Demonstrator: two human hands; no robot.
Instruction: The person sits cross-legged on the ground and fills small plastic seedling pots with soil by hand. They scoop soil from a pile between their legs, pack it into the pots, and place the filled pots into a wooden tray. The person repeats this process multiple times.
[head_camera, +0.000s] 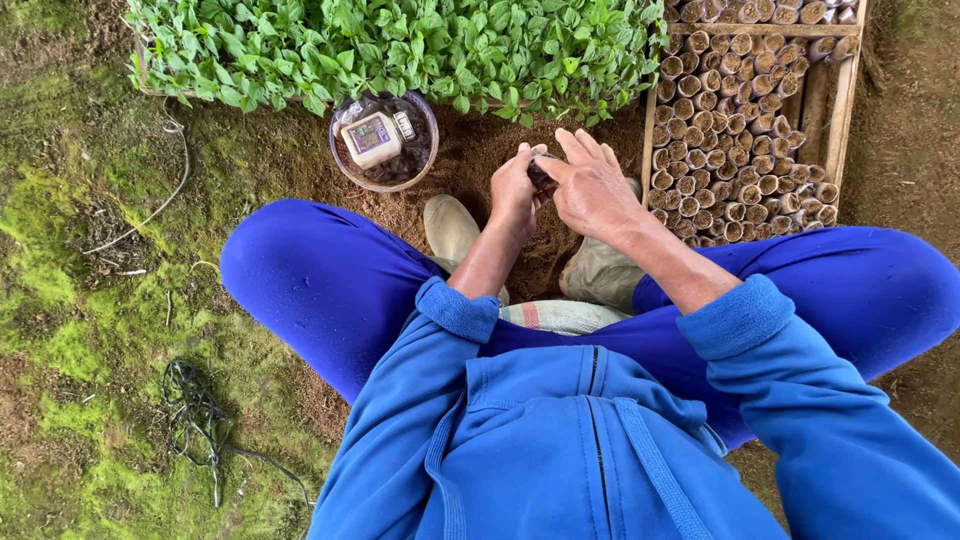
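Small dark pot (541, 172) – pinched between both hands, left hand (515, 190) clenched, right hand (592, 188) fingers half-spread

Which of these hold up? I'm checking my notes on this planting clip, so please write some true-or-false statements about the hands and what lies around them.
1. Both hands meet on one small dark pot. True.
2. The clear bowl is empty. False: a small packet lies in it.
3. The seedlings are green and leafy. True.
4. The wooden tray holds tools. False: rows of small soil-filled pots.
5. The left hand rests on a knee. False: it is raised beside the right hand.
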